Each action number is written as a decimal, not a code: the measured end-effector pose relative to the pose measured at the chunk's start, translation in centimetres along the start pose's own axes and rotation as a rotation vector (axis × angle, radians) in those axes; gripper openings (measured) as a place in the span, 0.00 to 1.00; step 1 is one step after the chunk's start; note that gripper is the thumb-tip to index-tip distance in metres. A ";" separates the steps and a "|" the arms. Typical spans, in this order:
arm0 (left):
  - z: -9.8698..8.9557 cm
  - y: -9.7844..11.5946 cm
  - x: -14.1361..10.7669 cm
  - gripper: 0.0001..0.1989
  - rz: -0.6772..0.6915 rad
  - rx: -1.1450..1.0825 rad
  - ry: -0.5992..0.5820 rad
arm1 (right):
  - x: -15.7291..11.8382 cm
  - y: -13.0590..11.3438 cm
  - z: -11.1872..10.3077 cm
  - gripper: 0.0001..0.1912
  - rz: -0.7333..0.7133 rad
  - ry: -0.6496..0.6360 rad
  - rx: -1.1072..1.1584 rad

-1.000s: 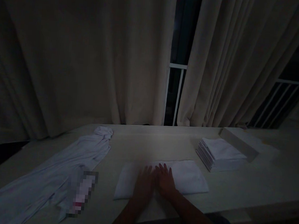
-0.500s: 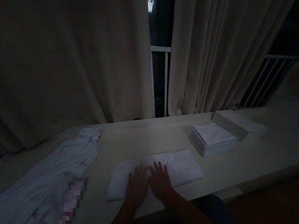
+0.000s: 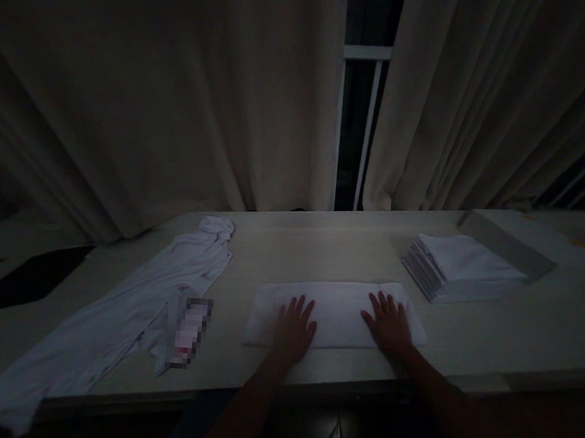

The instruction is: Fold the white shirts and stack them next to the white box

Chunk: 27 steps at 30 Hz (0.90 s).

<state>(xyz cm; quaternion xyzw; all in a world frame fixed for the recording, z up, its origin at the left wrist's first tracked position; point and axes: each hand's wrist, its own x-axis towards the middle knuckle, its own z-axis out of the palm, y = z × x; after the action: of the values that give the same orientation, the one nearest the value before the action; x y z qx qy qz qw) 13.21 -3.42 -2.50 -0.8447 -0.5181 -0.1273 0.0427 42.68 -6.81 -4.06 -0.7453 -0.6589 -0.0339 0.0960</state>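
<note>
Dim room, curtained window.
We see pale curtains (image 3: 181,91) parted on a dark window (image 3: 362,117) behind our long bench (image 3: 320,248).

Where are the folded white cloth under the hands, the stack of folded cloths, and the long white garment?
folded white cloth (image 3: 339,312), head view, bare middle between the hands.
stack of folded cloths (image 3: 462,261), head view, top sheet.
long white garment (image 3: 136,301), head view, its middle stretch.

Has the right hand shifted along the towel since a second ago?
Yes. The right hand slid right along the folded towel, away from the left hand, toward the end nearer the stack.
</note>
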 end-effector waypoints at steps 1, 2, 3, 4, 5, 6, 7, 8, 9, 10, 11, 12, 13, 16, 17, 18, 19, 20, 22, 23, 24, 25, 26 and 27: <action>0.0 0.1 0.0 0.28 -0.002 -0.002 -0.006 | -0.1 0.8 -0.1 0.38 0.004 0.006 -0.021; -0.1 0.1 0.1 0.28 -0.004 -0.005 -0.014 | -0.2 1.3 -0.3 0.38 0.008 0.012 -0.036; -0.1 0.0 0.2 0.28 -0.007 -0.009 -0.024 | -0.2 1.6 -0.4 0.37 0.012 0.014 -0.046; -0.1 -0.1 0.3 0.28 -0.010 -0.014 -0.038 | -0.3 1.6 -0.5 0.37 0.016 0.012 -0.052; -0.2 -0.4 0.4 0.28 -0.020 -0.019 -0.052 | -0.3 1.5 -0.6 0.37 0.023 0.008 -0.054; -0.2 -0.9 0.6 0.29 -0.037 -0.020 -0.068 | -0.2 1.3 -0.7 0.37 0.029 0.003 -0.055; -0.2 -1.5 0.9 0.30 -0.059 -0.017 -0.085 | -0.2 1.1 -0.8 0.37 0.031 -0.004 -0.053; -0.3 -2.3 1.2 0.32 -0.085 -0.009 -0.101 | -0.1 0.9 -0.9 0.37 0.035 -0.010 -0.050; -0.3 -3.2 1.5 0.33 -0.112 0.005 -0.115 | 0.0 0.8 -0.9 0.37 0.039 -0.017 -0.045; -0.3 -4.2 1.8 0.34 -0.138 0.024 -0.126 | 0.0 0.7 -1.0 0.37 0.044 -0.023 -0.038; -0.3 -5.2 2.1 0.35 -0.163 0.044 -0.133 | 0.1 0.7 -1.0 0.37 0.048 -0.029 -0.029; -0.3 -6.2 2.3 0.35 -0.186 0.065 -0.140 | 0.1 0.7 -1.0 0.37 0.051 -0.036 -0.020; -0.2 -7.2 2.6 0.35 -0.211 0.084 -0.145 | 0.1 0.7 -1.1 0.37 0.054 -0.041 -0.011; 0.1 -9.1 3.0 0.36 -0.267 0.124 -0.147 | 0.1 0.8 -1.3 0.37 0.059 -0.052 0.009; 0.2 -9.3 3.0 0.36 -0.280 0.135 -0.140 | 0.2 0.8 -1.4 0.38 0.060 -0.056 0.013; 0.3 -9.5 3.0 0.36 -0.288 0.144 -0.129 | 0.2 0.8 -1.5 0.38 0.062 -0.059 0.018; 0.4 -9.5 3.0 0.37 -0.292 0.153 -0.117 | 0.3 0.7 -1.6 0.38 0.065 -0.061 0.022; 0.4 -9.5 3.0 0.37 -0.296 0.161 -0.108 | 0.3 0.7 -1.7 0.38 0.068 -0.065 0.028; 0.4 -9.3 2.9 0.37 -0.303 0.175 -0.098 | 0.5 0.6 -1.9 0.38 0.073 -0.069 0.040; 0.3 -9.1 2.8 0.37 -0.300 0.180 -0.096 | 0.5 0.6 -1.9 0.38 0.075 -0.070 0.046; 0.1 -9.0 2.7 0.37 -0.295 0.185 -0.096 | 0.5 0.6 -2.0 0.38 0.078 -0.070 0.053; -0.1 -8.8 2.6 0.37 -0.293 0.192 -0.098 | 0.6 0.6 -2.1 0.38 0.080 -0.070 0.059; -0.3 -8.6 2.6 0.37 -0.295 0.202 -0.100 | 0.6 0.7 -2.1 0.37 0.084 -0.069 0.065; -0.7 -8.4 2.5 0.37 -0.300 0.211 -0.106 | 0.7 0.8 -2.2 0.37 0.087 -0.069 0.070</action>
<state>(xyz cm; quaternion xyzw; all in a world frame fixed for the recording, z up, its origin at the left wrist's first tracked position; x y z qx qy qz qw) 6.73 2.43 -1.73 -0.7544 -0.6502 -0.0325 0.0843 43.73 -6.67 -1.84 -0.7701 -0.6297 0.0192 0.1006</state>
